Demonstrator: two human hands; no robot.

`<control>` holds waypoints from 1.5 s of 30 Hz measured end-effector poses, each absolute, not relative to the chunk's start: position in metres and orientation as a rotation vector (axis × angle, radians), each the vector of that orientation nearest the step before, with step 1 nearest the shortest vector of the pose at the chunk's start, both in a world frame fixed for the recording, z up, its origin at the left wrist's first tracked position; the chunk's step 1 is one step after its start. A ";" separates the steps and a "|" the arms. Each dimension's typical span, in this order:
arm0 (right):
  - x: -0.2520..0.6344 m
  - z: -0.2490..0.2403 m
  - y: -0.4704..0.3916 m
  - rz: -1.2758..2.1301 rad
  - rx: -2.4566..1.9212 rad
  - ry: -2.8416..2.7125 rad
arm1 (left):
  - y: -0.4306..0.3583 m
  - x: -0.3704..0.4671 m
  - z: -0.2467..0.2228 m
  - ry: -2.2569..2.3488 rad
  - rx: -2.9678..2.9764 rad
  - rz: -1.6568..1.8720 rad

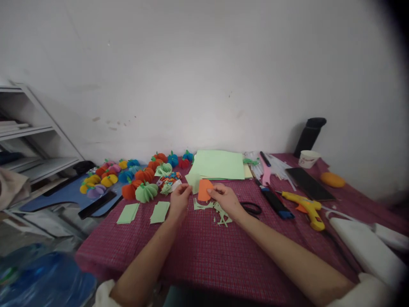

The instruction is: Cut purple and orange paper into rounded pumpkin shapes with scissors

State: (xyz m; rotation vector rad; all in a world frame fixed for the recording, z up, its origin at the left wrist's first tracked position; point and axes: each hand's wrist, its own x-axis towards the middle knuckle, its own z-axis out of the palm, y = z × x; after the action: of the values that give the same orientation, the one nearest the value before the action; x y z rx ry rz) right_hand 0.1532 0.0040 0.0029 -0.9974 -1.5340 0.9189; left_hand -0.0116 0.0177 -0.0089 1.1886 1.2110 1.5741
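My left hand pinches a small pale green paper piece by its lower edge. Between the thumb and fingers of my right hand is an orange paper piece with rounded corners. The two pieces are side by side just above the table, close together. Thin green paper scraps lie beneath them. Black-handled scissors rest right of my right hand, their blades hidden. Left of my left hand are two small stacks of green paper rectangles. Behind my hands lies a stack of large light green sheets.
Several paper pumpkins crowd the back left beside colourful scraps. On the right lie a utility knife, a yellow glue gun, a dark flat device, a paper cup and a black bottle. The wall stands behind.
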 end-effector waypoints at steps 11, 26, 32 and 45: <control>0.172 -0.019 0.028 0.832 -1.179 -1.612 | 0.022 0.017 -0.035 1.045 1.260 1.388; 0.169 -0.024 0.022 0.696 -1.222 -1.721 | 0.014 0.018 -0.035 1.046 1.349 1.309; 0.168 -0.028 0.021 0.667 -1.227 -1.764 | 0.013 0.017 -0.036 1.097 1.359 1.331; 0.168 -0.030 0.020 0.610 -1.272 -1.769 | 0.011 0.017 -0.034 1.217 1.472 1.327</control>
State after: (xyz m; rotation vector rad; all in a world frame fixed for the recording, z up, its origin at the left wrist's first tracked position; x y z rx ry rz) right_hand 0.1676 0.0203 -0.0301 -1.2721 -1.7695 0.6102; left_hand 0.0168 0.0113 -0.0339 1.4724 1.2173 1.3274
